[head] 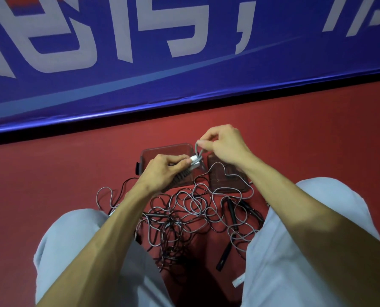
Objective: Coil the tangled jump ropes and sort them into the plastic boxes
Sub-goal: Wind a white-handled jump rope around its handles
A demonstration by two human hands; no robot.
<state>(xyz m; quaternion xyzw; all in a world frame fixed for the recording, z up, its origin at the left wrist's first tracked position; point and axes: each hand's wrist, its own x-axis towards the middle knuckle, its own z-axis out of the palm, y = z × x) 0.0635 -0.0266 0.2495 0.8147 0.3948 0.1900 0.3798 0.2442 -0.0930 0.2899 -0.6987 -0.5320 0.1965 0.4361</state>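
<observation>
Red floor (52, 173) under us, blue banner (184, 85) behind. Our left hand (162, 171) grips white handles (194, 162) over left box (169, 149). Right hand (225, 144) pinches grey rope loop (198, 149) just above them. Hands close together, both clamped. Right box (220, 182) beside, grey strand across it. Tangle (191, 211) of grey and black ropes between our knees, near boxes. Black handles (232, 210) at its right.

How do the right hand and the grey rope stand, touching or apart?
Touching. The head view shows the right hand pinching a loop of the grey rope between thumb and forefinger. The left hand grips a white handle.
</observation>
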